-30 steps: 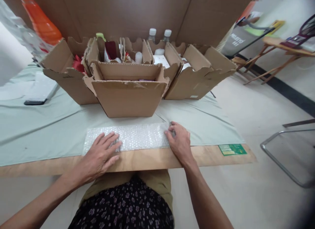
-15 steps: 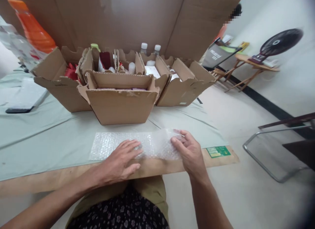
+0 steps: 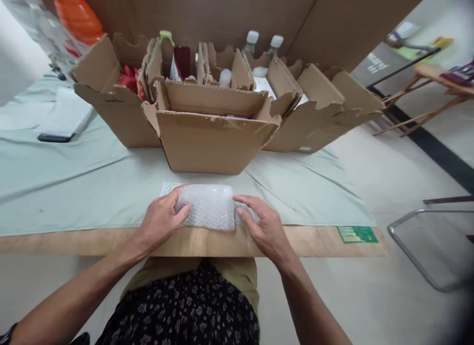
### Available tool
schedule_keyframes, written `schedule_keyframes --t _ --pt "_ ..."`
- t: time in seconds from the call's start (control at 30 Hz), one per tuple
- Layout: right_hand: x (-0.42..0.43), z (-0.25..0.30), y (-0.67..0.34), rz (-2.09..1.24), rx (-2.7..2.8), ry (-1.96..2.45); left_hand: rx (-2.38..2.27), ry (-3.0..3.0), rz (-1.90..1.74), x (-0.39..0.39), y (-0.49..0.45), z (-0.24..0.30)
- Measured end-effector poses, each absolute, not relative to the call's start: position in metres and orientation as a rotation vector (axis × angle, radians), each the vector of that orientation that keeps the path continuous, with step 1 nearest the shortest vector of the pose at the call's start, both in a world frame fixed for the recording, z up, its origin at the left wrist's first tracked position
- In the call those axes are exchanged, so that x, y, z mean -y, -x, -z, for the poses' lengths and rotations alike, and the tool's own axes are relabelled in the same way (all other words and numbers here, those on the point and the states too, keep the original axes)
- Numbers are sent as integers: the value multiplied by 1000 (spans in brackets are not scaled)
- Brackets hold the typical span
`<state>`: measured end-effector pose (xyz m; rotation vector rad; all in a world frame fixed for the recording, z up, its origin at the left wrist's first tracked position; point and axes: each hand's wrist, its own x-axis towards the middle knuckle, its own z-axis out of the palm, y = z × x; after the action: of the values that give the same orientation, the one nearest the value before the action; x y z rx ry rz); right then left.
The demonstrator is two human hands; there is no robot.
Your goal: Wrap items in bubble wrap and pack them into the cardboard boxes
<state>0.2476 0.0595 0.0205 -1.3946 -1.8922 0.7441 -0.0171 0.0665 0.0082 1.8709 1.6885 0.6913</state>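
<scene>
A piece of bubble wrap (image 3: 209, 206) lies folded over on itself near the table's front edge, with a short single-layer end showing at its left. My left hand (image 3: 163, 216) grips the left part of the bubble wrap, its thumb on top and its other fingers mostly hidden behind. At the right-hand fold, my right hand (image 3: 261, 224) has thumb and index finger apart, the fingertips right beside the wrap's edge. Whether anything is inside the folded layers cannot be made out.
Behind the wrap stands a cardboard box (image 3: 211, 142), with several more open boxes holding bottles and packets further back. White sheets (image 3: 66, 110) lie on a dark flat object at left. A green label (image 3: 357, 235) is on the wooden edge. A metal-framed chair (image 3: 398, 236) is at right.
The bubble wrap's right part has been folded over to the left, making it shorter. My left hand has closed on it; my right hand has moved to the new fold. The view has shifted.
</scene>
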Motion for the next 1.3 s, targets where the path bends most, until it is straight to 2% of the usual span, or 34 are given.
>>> schedule_keyframes --t 0.13,0.37,0.53,0.63,0.77,1.0,1.13,1.3 --pt "-57 3 -240 -443 2203 1455 -1865 -2019 -497 -71 23 -6" --pt "-50 3 -230 -173 2200 1324 -1920 -2018 -331 -77 34 -17" --pt "-51 10 -230 -237 2339 1294 -2093 -2122 -233 -76 41 -13" --pt "-53 7 -232 -234 2265 1286 -2053 -2319 -437 -72 42 -13" --pt "-56 -2 -220 -151 2257 1256 -1773 -2620 -723 -61 34 -11" --pt "-67 19 -204 -296 2531 1274 -1573 -2674 -279 -46 25 23" --pt "-69 12 -226 -424 2284 1286 -1536 -2558 -252 -50 35 18" --pt "-72 4 -234 -252 1977 1660 -1511 -2491 -335 -50 40 14"
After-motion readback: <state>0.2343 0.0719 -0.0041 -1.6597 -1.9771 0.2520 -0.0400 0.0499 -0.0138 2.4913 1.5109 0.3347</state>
